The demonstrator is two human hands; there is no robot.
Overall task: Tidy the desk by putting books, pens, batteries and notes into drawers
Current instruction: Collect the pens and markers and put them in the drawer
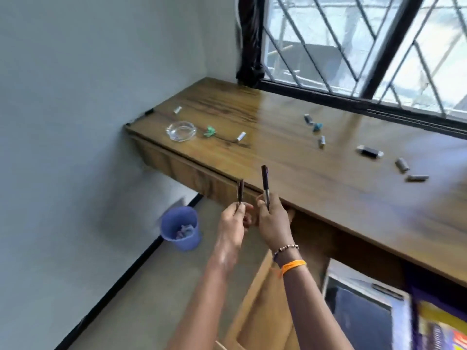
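Pens stand upright in both your hands before the desk point(290, 152) edge: left hand point(231, 221) pinches the short pen point(240, 191), right hand point(273, 221) grips the long pen point(265, 184).

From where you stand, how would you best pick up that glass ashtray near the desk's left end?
Take the glass ashtray by its thick rim, coming down from above with fingers across the near edge. It lies flat and shallow on the desk, so its low sides offer little to hold.

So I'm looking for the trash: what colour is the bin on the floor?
Blue-purple; the bin shows best in the head view.
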